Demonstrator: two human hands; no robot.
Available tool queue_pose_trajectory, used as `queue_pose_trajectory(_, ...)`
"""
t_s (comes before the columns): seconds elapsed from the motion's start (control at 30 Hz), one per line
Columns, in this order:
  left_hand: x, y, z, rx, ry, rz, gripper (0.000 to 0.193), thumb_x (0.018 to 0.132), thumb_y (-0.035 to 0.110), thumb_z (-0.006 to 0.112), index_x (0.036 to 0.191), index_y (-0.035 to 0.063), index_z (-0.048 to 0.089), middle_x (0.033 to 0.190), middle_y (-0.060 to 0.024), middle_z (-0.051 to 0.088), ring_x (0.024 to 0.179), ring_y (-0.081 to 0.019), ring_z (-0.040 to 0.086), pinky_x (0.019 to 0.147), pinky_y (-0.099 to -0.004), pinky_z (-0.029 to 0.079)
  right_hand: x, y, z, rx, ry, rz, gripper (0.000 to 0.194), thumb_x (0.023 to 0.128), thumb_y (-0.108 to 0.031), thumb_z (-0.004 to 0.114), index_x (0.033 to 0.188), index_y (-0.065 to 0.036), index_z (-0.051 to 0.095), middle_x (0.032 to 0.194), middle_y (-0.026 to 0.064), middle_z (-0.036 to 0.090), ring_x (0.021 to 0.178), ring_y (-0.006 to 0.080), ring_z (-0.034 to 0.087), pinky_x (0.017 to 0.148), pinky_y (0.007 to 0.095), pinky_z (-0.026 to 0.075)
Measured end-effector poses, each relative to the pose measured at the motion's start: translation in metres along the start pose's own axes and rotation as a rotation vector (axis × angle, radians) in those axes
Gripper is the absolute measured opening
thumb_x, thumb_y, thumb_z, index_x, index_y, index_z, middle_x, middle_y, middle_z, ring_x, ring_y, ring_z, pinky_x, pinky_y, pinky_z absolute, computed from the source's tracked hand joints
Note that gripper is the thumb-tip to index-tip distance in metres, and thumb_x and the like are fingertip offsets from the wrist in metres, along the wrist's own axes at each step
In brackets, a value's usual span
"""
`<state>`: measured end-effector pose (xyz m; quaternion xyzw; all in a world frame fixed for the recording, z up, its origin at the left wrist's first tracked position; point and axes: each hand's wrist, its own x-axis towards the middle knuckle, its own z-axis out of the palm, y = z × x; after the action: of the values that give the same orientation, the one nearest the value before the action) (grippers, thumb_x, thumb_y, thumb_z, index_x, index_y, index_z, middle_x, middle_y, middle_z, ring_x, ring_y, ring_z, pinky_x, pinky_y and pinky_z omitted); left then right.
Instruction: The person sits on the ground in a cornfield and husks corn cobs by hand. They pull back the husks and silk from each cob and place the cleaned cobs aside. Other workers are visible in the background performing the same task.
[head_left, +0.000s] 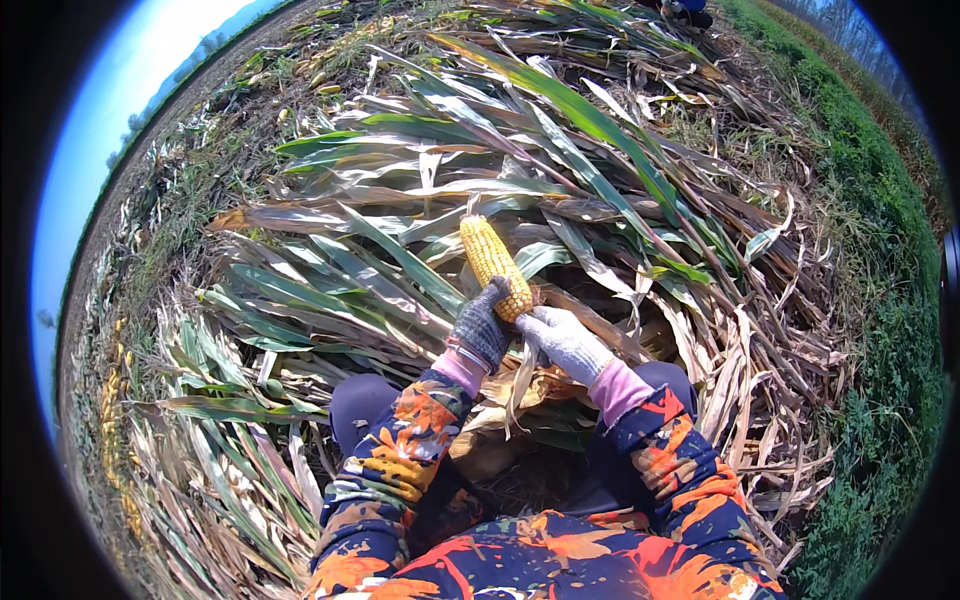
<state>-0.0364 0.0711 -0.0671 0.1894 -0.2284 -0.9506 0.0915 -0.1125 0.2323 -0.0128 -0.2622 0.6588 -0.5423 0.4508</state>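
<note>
A bare yellow corn cob (489, 255) points up and away from me, its kernels exposed. My left hand (481, 326), in a dark grey knit glove, grips its lower part with the thumb laid across the kernels. At the cob's base, my right hand (566, 341) in a pale knit glove has its fingers closed at the husk end. A strip of dry husk (521, 382) hangs down below the two hands. Loose pale husks (487, 427) lie between my knees, partly shaded. The fingertips of the right hand are partly hidden.
Cut corn stalks with long leaves (420, 202) are heaped before me and on both sides. Yellow cobs (114, 420) lie in a row at the far left. Green plants (877, 337) border the right. Part of another person (686, 11) shows at the top.
</note>
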Motion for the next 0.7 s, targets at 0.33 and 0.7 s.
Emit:
queue_pose_trajectory(0.33,0.014,-0.011,0.002,-0.051,0.303,0.001,0.048,0.094,0.045,0.068,0.122,0.0075,0.056,0.098,-0.0112,0.067,0.084,-0.0314,0.067,0.077,-0.0509,0.059,0.017,0.014,0.011,-0.372,0.122,-0.207,0.034,0.104,-0.026,0.054,0.092,0.003,0.066,0.073,0.0139,0.065,0.064,0.0235,0.058,0.065,0.0376,0.047)
queue_pose_trajectory(0.7,0.021,-0.028,0.003,-0.080,0.261,-0.167,0.050,0.092,0.048,0.071,0.123,0.0091,0.065,0.099,-0.0132,0.073,0.080,-0.0317,0.069,0.074,-0.0459,0.057,-0.002,0.010,0.003,-0.709,-0.048,-0.418,0.025,0.102,-0.027,0.054,0.105,-0.005,0.064,0.092,0.0198,0.070,0.087,0.0378,0.069,0.079,0.0440,0.054)
